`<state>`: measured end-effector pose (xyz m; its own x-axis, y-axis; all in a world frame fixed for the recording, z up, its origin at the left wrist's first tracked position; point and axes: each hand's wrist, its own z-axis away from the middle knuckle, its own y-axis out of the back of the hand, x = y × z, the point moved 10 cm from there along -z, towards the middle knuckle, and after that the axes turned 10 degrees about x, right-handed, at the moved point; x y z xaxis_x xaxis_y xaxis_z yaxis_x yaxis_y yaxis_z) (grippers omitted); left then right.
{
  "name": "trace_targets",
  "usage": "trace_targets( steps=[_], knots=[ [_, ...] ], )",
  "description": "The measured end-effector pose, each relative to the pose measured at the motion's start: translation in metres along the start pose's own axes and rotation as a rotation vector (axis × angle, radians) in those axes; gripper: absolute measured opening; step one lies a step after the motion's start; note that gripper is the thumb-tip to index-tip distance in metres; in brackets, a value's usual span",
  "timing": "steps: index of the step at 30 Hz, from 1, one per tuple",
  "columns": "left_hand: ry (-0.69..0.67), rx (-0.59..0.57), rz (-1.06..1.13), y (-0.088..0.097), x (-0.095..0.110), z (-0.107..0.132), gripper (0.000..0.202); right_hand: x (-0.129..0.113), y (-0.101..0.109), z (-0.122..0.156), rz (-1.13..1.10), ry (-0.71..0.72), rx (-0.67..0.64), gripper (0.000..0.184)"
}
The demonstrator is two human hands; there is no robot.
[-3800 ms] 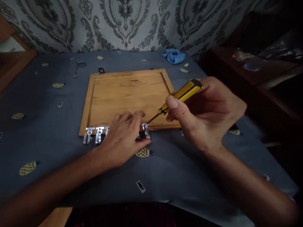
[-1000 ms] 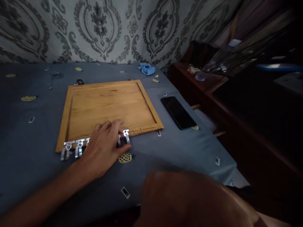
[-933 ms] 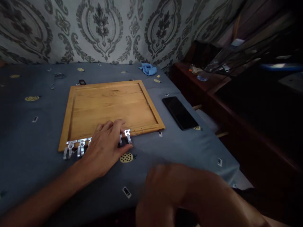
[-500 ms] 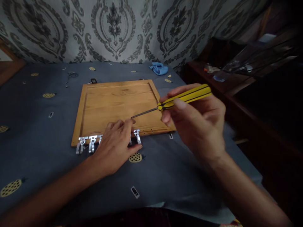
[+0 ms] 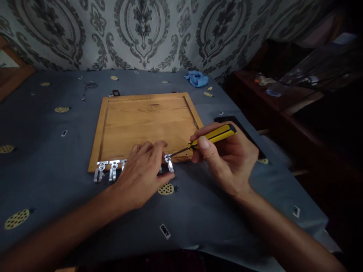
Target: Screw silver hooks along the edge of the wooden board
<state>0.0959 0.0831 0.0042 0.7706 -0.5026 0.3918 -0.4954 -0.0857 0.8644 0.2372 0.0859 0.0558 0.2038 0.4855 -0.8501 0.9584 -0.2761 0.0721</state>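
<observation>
A square wooden board (image 5: 147, 122) lies flat on a blue cloth with pineapple prints (image 5: 45, 166). A row of silver metal hooks (image 5: 106, 170) hangs off its near edge. My left hand (image 5: 141, 173) lies palm down over the middle of the row, fingers pressing near the rightmost hook (image 5: 169, 163). My right hand (image 5: 227, 158) is closed round a yellow-and-black screwdriver (image 5: 212, 136). Its thin metal tip touches the top of the rightmost hook.
A black phone (image 5: 244, 130) lies right of the board, partly behind my right hand. A crumpled blue cloth (image 5: 196, 78) sits by the patterned wall. Small dark hardware bits (image 5: 90, 87) lie at the back left. Dark wooden furniture (image 5: 283, 102) stands to the right.
My right hand dropped out of view below, came back up with the screwdriver, and has lowered its tip onto the rightmost hook. My left hand stayed on the hooks.
</observation>
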Motion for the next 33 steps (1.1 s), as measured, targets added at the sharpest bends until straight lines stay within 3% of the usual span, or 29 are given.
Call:
trace_targets(
  steps=[12,23,33],
  knots=[
    [0.01,-0.016,-0.022,0.0,0.0,0.0,0.054,0.002,-0.004,0.0,-0.014,0.008,-0.01,0.012],
    [-0.001,-0.001,-0.002,0.0,0.0,0.0,0.055,-0.012,-0.01,0.002,0.048,0.116,-0.122,0.005],
    [-0.01,0.011,-0.005,0.001,0.001,-0.002,0.054,-0.01,-0.011,0.004,0.038,0.098,-0.145,0.007]
  ],
)
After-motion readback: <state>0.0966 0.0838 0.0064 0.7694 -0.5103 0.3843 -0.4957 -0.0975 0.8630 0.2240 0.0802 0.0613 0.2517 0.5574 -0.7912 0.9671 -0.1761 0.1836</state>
